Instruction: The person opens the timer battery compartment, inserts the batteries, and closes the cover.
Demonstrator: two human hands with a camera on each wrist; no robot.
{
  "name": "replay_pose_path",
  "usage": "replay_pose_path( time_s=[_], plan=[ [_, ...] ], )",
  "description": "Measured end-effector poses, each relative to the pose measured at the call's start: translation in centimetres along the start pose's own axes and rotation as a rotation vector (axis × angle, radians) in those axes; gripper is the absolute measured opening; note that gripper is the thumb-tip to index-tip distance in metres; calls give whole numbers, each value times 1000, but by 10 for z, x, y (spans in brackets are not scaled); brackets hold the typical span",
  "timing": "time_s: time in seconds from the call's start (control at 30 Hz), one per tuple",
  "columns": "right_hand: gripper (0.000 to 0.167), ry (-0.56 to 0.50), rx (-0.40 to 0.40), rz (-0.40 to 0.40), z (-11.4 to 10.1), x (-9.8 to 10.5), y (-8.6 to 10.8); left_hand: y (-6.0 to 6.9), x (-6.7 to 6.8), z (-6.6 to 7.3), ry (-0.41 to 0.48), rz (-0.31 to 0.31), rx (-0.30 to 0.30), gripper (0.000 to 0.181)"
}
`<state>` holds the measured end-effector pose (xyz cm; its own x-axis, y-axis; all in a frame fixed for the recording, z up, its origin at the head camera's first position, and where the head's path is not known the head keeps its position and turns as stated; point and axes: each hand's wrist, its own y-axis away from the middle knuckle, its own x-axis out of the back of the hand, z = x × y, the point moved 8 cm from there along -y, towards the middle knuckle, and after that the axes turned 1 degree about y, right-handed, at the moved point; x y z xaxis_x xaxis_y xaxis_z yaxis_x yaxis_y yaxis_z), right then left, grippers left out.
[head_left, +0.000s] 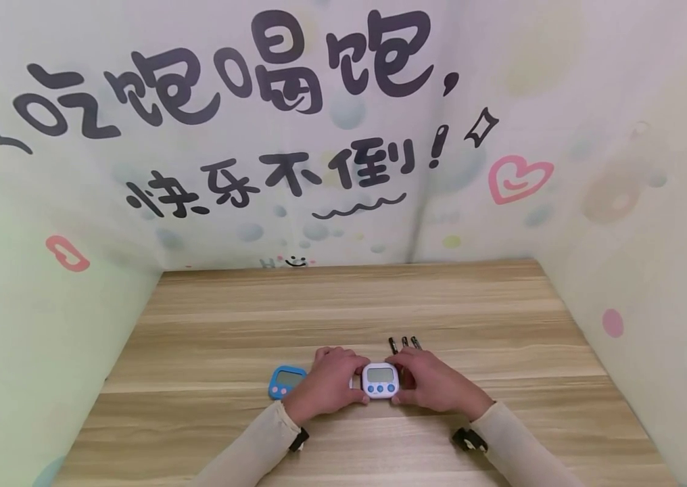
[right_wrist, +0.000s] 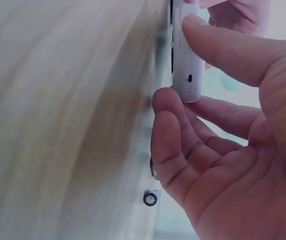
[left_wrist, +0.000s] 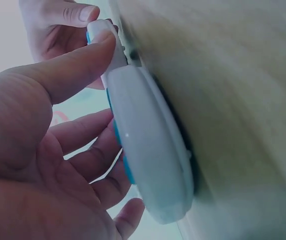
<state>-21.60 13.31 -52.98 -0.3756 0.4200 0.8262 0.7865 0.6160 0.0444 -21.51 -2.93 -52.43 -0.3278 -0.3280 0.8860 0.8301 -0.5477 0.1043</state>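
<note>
The left hand (head_left: 333, 384) and the right hand (head_left: 437, 384) pinch a white digital timer (head_left: 380, 376) between them, one at each side edge, thumbs on the near corners. Its grey screen and row of three blue buttons face up toward the head. Just beside it, under the left hand, sits a second white timer (left_wrist: 150, 145), mostly hidden from the head view but plain at the left wrist. Left of that hand lies a blue timer (head_left: 280, 385) with pink buttons, partly covered by the wrist. Just beyond the right hand's fingers, three dark batteries (head_left: 405, 342) lie side by side on the wood-grain counter (head_left: 343, 304). Black bands (head_left: 470, 439) circle both cuffs. Behind rises a pale wall (head_left: 343, 237) with black Chinese lettering and a pink heart (head_left: 516, 179).
</note>
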Motion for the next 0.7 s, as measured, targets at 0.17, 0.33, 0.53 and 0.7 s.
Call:
replay_pose_path(
  time_s=[0.17, 0.33, 0.53, 0.7],
  plan=[
    [59, -78, 12, 13, -5, 9, 3, 4, 6, -2, 88, 21, 2, 60],
    [60, -129, 63, 63, -12, 19, 3, 9, 15, -5, 189, 51, -4, 63],
    [67, -161, 77, 102, -16, 25, 1, 15, 27, -8, 299, 102, -20, 65],
    [67, -267, 90, 129, -22, 30, 2, 19, 35, -8, 449, 121, -32, 64]
  ],
)
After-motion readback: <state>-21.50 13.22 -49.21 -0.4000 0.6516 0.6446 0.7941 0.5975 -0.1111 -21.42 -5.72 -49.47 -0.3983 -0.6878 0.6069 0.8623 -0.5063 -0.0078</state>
